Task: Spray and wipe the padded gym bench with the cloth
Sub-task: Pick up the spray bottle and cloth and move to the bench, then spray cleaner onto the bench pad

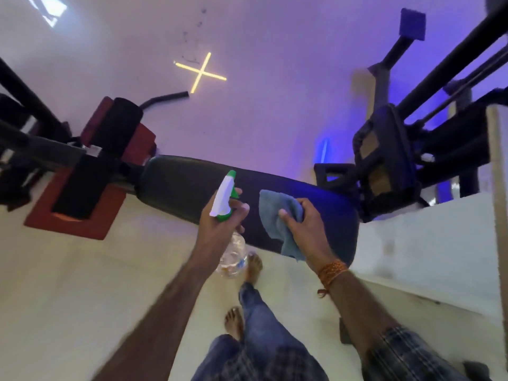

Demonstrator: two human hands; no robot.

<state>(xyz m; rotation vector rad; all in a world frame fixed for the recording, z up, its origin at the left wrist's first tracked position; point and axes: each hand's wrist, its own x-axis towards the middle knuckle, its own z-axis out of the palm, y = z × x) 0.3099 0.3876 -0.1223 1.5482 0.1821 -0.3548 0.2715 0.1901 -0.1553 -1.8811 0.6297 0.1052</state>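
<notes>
In the head view, the spray bottle (pixel 224 198) is gripped at its neck by the left hand (pixel 217 226). The fingers are curled round it and the nozzle is aimed at the padded bench (pixel 181 182), probably for spraying. The cloth (pixel 272 213) is pinched between thumb and curled fingers of the right hand (pixel 305 224) over the pad, ready for wiping. Bare pad is left toward the left end, and a cloth corner hangs past the near edge.

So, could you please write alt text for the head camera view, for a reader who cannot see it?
A person's left hand grips a clear spray bottle with a green-and-white trigger head while the right hand holds a blue-grey cloth over a dark padded gym bench.
</notes>
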